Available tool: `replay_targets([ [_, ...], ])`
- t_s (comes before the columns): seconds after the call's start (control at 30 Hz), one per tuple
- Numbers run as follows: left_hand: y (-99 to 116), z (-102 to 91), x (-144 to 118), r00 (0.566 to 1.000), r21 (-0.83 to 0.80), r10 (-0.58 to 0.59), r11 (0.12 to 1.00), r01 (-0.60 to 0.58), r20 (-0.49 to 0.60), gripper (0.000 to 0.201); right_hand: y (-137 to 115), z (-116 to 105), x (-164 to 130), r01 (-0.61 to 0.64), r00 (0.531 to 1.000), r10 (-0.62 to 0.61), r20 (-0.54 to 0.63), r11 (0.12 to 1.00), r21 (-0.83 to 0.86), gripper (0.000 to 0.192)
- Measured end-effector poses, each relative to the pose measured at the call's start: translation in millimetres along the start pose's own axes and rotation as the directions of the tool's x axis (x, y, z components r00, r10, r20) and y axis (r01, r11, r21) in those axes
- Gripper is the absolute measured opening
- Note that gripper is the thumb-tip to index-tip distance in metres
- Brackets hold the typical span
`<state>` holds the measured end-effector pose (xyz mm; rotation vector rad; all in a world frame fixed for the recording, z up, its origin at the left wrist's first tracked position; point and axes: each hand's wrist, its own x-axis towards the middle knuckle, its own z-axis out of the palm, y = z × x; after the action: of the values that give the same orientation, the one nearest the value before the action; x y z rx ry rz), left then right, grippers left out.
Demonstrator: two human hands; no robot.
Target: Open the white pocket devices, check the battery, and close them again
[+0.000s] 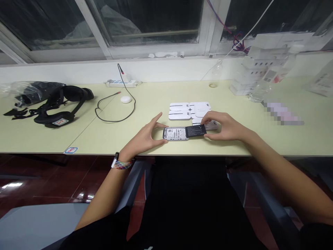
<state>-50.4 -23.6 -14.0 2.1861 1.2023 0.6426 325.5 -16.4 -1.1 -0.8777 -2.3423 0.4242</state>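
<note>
Okay: table (156,139) front edge, opened white device (176,133) lying flat; left hand (145,137) pinches its end, right hand (225,126) grips black battery (195,130) half-seated. Best steady the device, keep battery level, press evenly.

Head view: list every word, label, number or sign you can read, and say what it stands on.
"W": on the white cover by the right hand.
White label on the device at the left hand: print too small.
Red-marked tags on the black headset and the table edge: unreadable.
Stacked boxes: blurred.
</note>
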Motion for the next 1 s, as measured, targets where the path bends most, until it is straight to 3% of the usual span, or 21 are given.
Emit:
replay_targets([
  [1.0,0.1,0.2,0.5,1.000,-0.001,0.007,1.000,-0.007,-0.002,0.113,3.3,1.2,-2.4,0.016,1.000,-0.016,-0.026,1.000,-0.002,0.028],
])
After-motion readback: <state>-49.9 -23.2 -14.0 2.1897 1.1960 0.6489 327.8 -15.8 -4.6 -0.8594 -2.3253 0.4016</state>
